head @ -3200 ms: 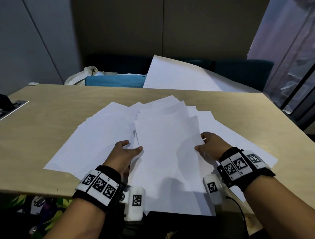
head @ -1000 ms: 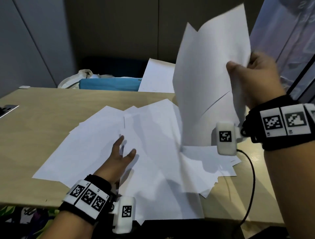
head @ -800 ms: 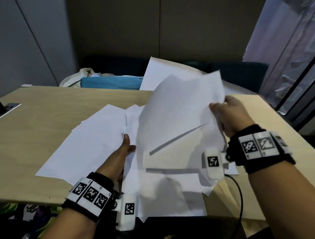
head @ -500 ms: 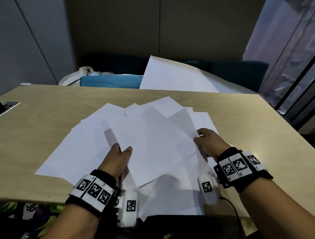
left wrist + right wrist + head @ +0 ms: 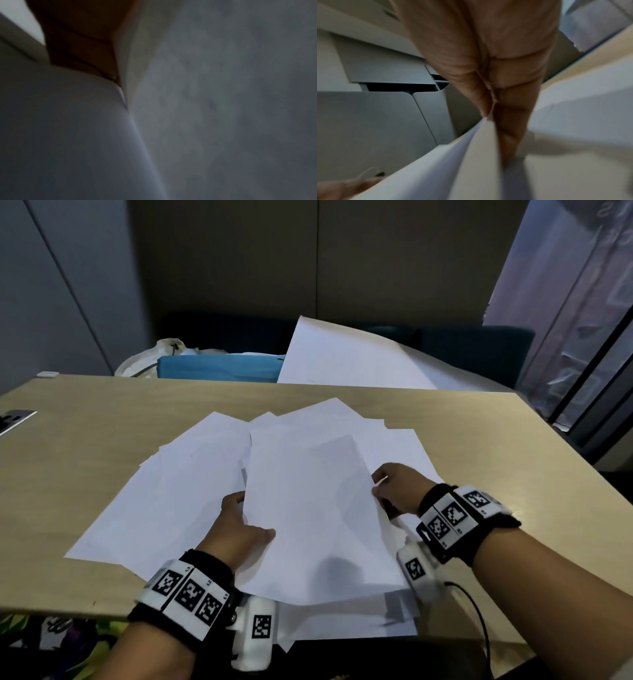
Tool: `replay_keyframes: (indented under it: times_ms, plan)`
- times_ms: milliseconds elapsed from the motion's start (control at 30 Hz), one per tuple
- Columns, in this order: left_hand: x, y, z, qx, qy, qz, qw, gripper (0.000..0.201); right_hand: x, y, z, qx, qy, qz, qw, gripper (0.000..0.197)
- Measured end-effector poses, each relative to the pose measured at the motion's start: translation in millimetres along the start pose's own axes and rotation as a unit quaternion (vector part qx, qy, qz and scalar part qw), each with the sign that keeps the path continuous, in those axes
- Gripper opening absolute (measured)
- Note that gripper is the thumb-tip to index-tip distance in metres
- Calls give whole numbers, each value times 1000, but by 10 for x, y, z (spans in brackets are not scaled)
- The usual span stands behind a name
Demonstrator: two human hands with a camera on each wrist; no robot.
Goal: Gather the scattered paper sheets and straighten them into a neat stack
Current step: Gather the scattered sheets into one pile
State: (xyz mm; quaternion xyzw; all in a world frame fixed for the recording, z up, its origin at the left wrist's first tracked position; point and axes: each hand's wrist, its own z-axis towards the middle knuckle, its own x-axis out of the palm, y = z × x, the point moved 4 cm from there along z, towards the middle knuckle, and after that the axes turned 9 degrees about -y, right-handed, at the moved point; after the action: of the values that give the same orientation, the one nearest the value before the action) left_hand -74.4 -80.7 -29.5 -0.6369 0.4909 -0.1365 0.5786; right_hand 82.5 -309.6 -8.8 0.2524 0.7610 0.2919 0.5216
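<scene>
Several white paper sheets (image 5: pixel 178 491) lie fanned over the wooden table (image 5: pixel 85 419). A small bundle of sheets (image 5: pixel 308 515) sits on top in the middle, roughly squared, its near end past the table's front edge. My left hand (image 5: pixel 239 525) holds the bundle's left edge, thumb on top and fingers tucked under. My right hand (image 5: pixel 394 491) pinches the right edge; in the right wrist view thumb and fingers (image 5: pixel 510 121) close on the paper edge (image 5: pixel 471 142). The left wrist view is dark, showing only paper (image 5: pixel 205 108) and part of my hand (image 5: pixel 82 40).
A large white sheet (image 5: pixel 342 361) leans behind the table's far edge beside a blue box (image 5: pixel 219 368) and a white bag (image 5: pixel 150 361). A dark device (image 5: pixel 13 419) lies at the table's left edge. Dark chairs and a glass wall stand at the right.
My right hand brought the raised sheets down from the air onto the pile. Both hands now hold the bundle by its sides, and it has turned straighter than half a second ago.
</scene>
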Motion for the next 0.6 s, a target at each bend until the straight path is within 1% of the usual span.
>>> replay_keyframes:
  times_ms: [33, 67, 100, 133, 167, 267, 300, 333, 367, 433, 500, 533, 600]
  plan:
    - [-13, 13, 6, 1, 1, -3, 1000, 70, -86, 6, 54, 13, -12, 15, 1000, 11]
    - [-35, 23, 23, 3, -4, -7, 1000, 70, -218, 2, 143, 16, -48, -1, 999, 18]
    - [-53, 33, 42, 9, -11, -3, 1000, 67, -388, 3, 227, 18, -97, -71, 993, 30]
    - [-73, 38, 52, 13, -16, -4, 1000, 63, -538, -9, 278, 20, -133, -149, 980, 42]
    - [-86, 42, 65, 17, -18, -9, 1000, 61, -644, -34, 296, 35, -143, -212, 966, 49]
    - [-126, 32, 63, 23, -30, -45, 998, 53, -716, -158, 346, 65, -99, -317, 941, 49]
    - [-134, 22, 51, 23, -32, -54, 998, 52, -682, -216, 390, 73, -95, -328, 937, 56]
    - [-133, 13, 46, 21, -31, -62, 997, 52, -654, -253, 422, 73, -99, -331, 936, 67]
    - [-126, 9, 36, 17, -25, -66, 997, 50, -634, -278, 443, 80, -108, -326, 936, 73]
    - [-108, 6, 12, 9, -7, -66, 998, 49, -581, -295, 453, 86, -105, -313, 940, 73]
    - [-108, 33, 21, -7, 9, -65, 998, 60, -579, -257, 414, 89, -107, -305, 942, 74]
    - [-105, 49, 35, -12, 16, -65, 998, 63, -592, -255, 406, 93, -104, -302, 943, 75]
    - [-108, 81, 58, -20, 17, -62, 998, 59, -628, -283, 414, 97, -86, -296, 946, 76]
